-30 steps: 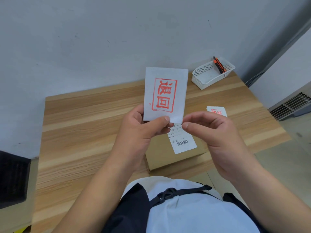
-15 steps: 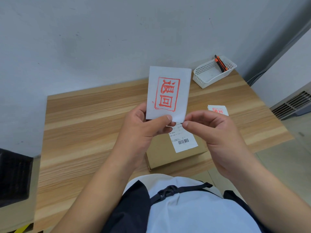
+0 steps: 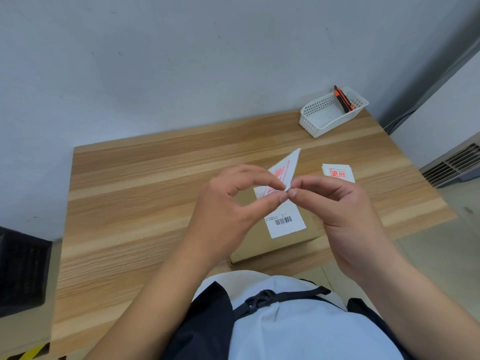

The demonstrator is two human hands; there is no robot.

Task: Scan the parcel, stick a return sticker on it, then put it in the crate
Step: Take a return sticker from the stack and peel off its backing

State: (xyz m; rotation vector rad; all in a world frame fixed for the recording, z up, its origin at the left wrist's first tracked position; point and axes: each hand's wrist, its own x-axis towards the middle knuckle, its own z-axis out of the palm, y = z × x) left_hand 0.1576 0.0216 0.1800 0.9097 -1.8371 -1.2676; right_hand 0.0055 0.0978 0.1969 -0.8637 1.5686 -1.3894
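The return sticker [image 3: 281,170] is held above the parcel [image 3: 280,229], tilted with its long axis running from the pinch point up toward the far right corner of the table [image 3: 145,178]. The left hand [image 3: 228,211] pinches the sticker's near corner between thumb and forefinger, and the right hand [image 3: 340,211] pinches the same corner from the other side, apparently to separate the backing. The parcel lies directly below both hands at the table's near edge, label up.
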